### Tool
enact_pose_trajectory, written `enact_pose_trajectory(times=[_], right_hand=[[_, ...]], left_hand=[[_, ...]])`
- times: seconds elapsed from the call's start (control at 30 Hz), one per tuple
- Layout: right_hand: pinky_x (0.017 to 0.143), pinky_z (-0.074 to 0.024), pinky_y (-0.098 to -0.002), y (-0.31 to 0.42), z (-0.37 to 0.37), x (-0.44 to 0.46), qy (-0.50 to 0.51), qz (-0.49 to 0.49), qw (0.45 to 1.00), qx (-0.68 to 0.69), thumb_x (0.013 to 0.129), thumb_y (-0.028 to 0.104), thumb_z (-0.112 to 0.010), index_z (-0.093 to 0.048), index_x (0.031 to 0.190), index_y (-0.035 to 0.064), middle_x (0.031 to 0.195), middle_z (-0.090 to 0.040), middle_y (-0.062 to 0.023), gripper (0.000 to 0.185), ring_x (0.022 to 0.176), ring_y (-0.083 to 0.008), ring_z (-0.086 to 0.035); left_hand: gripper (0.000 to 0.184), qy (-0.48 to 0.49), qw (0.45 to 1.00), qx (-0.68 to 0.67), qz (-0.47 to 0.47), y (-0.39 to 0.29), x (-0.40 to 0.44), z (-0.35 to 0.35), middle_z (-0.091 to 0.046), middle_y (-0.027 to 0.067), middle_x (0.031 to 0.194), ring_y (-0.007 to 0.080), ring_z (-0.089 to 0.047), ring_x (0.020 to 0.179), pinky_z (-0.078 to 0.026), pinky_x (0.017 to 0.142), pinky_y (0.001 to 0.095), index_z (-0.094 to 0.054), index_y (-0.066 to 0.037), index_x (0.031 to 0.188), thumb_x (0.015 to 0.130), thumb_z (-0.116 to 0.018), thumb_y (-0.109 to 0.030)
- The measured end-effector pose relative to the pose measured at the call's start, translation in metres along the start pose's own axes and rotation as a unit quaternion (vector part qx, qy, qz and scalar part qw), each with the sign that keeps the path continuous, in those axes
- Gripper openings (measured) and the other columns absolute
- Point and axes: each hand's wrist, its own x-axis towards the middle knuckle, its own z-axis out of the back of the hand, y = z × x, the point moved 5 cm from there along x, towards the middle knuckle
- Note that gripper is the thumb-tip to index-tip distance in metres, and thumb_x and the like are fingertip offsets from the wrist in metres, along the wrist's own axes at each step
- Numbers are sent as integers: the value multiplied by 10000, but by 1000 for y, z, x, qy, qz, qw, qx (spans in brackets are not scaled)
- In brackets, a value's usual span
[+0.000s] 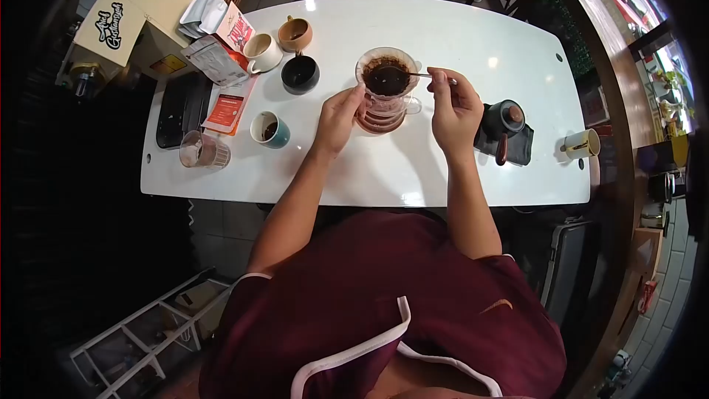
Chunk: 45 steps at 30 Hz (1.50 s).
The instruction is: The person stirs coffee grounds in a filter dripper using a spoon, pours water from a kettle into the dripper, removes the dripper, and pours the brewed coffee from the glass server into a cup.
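Note:
A clear dripper (386, 72) with dark, wet coffee grounds in it stands on a glass server (380, 122) near the middle of the white table. My left hand (341, 118) has its fingers closed on the left side of the dripper. From the right, my right hand (456, 114) pinches the handle of a spoon (421, 74), whose bowl end reaches into the grounds and is hidden there. The server's handle sticks out to the right, below the spoon.
Left of the dripper are a black cup (300, 74), a brown cup (295, 33), a cream mug (262, 53), a teal cup (271, 131), a ribbed glass (204, 151) and coffee bags (216, 61). A dark kettle (504, 118) and a yellowish mug (582, 144) stand right.

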Motion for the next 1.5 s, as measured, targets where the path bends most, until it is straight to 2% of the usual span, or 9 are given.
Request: enact_pose_trajectory(times=[0.07,0.2,0.27,0.5,0.87,1.07,1.13,1.5], right_hand=[[664,-441,-194,8,0,-2,1,68,997,23,944,86,-555,-639,1018,-36,855,-654,-52,165,748,-78,-568],[602,-424,-201,7,-4,-1,-11,85,995,57,899,85,-625,-654,922,-26,768,-654,-43,117,669,-70,-553],[583,-416,-208,8,-4,-2,3,109,994,-2,885,76,-637,-655,900,-15,739,-646,-39,95,640,-72,-537],[560,-417,-241,17,-7,-3,17,120,982,-143,854,66,-652,-648,872,3,729,-643,-73,66,603,-119,-548],[569,-423,-242,11,0,10,-13,138,987,-79,866,68,-636,-630,881,-11,747,-650,-82,80,616,-120,-558],[581,-433,-250,18,-7,13,22,127,985,-119,862,59,-633,-626,878,-11,751,-642,-92,73,619,-142,-559],[588,-450,-264,24,-11,11,52,149,975,-153,859,54,-631,-607,861,-23,749,-624,-104,80,616,-160,-563],[564,-456,-263,21,-13,6,79,126,979,-141,878,79,-627,-589,838,-38,714,-604,-110,130,588,-150,-559]], left_hand=[[366,-4,1000,3,4,1,0,0,-496,-41,694,33,-418,648,-297,573,182,-625,-33,817,967,-507,-345],[368,-5,1000,11,2,1,1,3,-493,-44,691,30,-412,641,-297,570,182,-625,-31,814,967,-507,-343],[369,-1,1000,-5,-19,0,1,0,-492,-45,688,28,-403,633,-293,564,181,-628,-32,813,968,-505,-344],[364,-3,1000,6,-13,0,1,0,-490,-44,686,27,-399,631,-291,564,178,-616,-38,807,974,-496,-338],[363,0,1000,-3,-4,1,1,1,-497,-42,702,31,-405,643,-290,566,180,-613,-42,813,966,-509,-354],[375,-5,1000,6,2,3,2,3,-498,-43,692,31,-396,631,-282,553,184,-607,-55,777,965,-505,-363],[373,-8,1000,1,1,3,2,2,-498,-43,692,31,-396,631,-281,554,184,-600,-62,766,965,-504,-362],[372,-7,1000,5,-5,2,2,2,-503,-39,692,31,-396,631,-286,556,185,-576,-73,738,969,-495,-354]])
